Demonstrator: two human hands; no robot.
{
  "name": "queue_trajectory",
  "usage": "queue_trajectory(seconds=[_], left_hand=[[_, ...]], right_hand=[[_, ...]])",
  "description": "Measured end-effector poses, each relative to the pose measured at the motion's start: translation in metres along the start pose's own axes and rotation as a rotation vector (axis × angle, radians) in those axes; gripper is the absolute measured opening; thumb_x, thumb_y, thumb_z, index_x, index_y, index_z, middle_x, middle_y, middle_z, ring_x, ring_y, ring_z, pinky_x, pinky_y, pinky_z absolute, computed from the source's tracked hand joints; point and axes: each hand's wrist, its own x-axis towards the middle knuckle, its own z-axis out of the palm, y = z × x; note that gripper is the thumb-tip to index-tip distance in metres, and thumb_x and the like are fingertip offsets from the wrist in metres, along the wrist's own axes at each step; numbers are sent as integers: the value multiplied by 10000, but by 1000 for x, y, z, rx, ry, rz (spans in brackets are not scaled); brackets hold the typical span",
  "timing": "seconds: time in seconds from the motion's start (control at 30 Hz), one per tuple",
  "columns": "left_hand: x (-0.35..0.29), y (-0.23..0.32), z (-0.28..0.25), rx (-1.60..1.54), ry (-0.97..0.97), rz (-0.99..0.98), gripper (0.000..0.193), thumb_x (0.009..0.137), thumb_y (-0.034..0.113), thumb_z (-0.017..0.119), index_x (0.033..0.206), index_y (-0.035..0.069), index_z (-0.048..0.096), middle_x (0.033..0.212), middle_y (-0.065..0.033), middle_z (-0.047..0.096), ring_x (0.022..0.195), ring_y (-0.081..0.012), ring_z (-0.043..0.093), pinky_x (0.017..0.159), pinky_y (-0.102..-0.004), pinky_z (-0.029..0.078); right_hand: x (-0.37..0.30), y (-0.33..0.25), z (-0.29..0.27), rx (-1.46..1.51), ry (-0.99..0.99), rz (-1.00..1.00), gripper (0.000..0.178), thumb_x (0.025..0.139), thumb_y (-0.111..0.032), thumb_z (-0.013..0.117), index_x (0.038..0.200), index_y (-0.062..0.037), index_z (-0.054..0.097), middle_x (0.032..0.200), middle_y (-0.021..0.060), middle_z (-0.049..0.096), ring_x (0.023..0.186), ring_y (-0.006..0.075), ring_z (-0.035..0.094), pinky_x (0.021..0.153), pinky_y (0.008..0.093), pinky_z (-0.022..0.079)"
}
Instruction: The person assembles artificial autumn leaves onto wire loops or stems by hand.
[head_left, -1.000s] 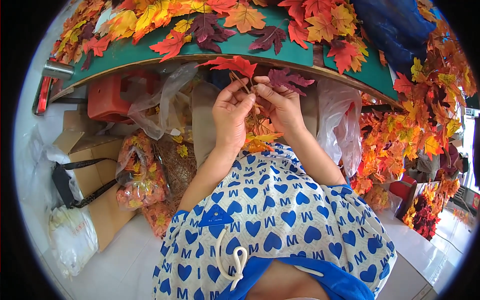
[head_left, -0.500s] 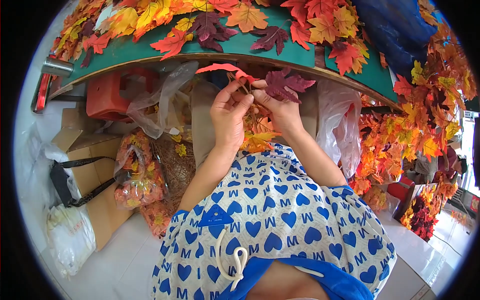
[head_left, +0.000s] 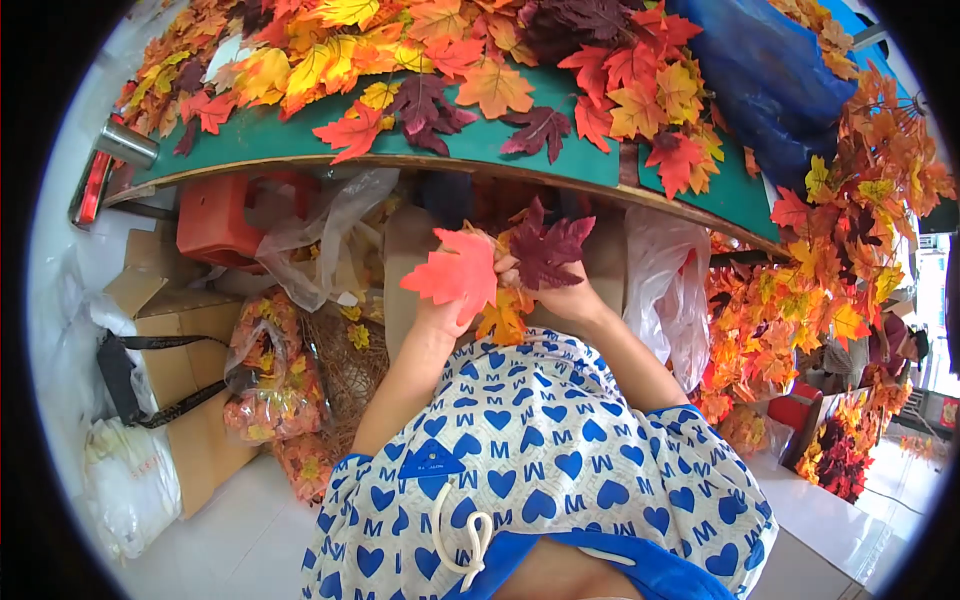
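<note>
In front of my lap my two hands are close together around a small spray of artificial maple leaves. A coral-red leaf (head_left: 455, 274) covers most of my left hand (head_left: 443, 316), hiding its fingers at the stems. A dark purple leaf (head_left: 547, 250) spreads over my right hand (head_left: 566, 296), whose fingers are closed at the stems in the middle. An orange-yellow leaf (head_left: 503, 315) hangs below, between the hands. The stems themselves are mostly hidden behind the leaves.
Beyond my hands runs the edge of a green tabletop (head_left: 560, 95) with loose artificial leaves on it. A red plastic stool (head_left: 215, 222) and clear bags are beneath it. A cardboard box (head_left: 200, 430) stands left; leaf garlands (head_left: 765, 330) hang right.
Both hands have come down a little toward my lap. The spray has turned, so the red leaf now shows its broad face and the purple leaf stands more upright.
</note>
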Motion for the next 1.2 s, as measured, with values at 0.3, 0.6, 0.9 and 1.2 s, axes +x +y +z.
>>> queue_trajectory(seconds=[0.3, 0.6, 0.9, 1.2], left_hand=[[-10, -9, -40, 650, -23, 363, 172, 863, 149, 554, 1003, 62, 506, 890, -30, 532, 765, -122, 533, 682, -232, 436], [-11, -6, -11, 422, 67, 194, 349, 904, 269, 494, 1113, -9, 517, 791, -42, 545, 646, -115, 521, 606, -223, 436], [5, -19, -9, 982, 246, 465, 232, 822, 32, 599, 1051, -3, 582, 878, -59, 558, 755, -134, 552, 737, -265, 453], [17, -42, -5, 1025, 290, 618, 180, 824, -13, 600, 1001, 6, 575, 888, -24, 569, 691, -86, 548, 588, -207, 452]], right_hand=[[138, -93, -62, -1215, 156, -629, 278, 739, 22, 576, 1003, -45, 629, 933, 90, 599, 817, 252, 612, 669, 330, 503], [243, -33, -88, -1856, -290, -747, 86, 713, -133, 572, 784, -99, 608, 837, 55, 527, 838, 217, 586, 646, 309, 503], [172, -112, -45, -605, 539, -291, 173, 754, -143, 668, 748, 24, 627, 941, 164, 619, 778, 316, 608, 646, 367, 491], [24, -28, 50, 220, 427, -107, 107, 834, 12, 611, 931, 40, 649, 887, 60, 658, 807, 110, 614, 720, 212, 485]])
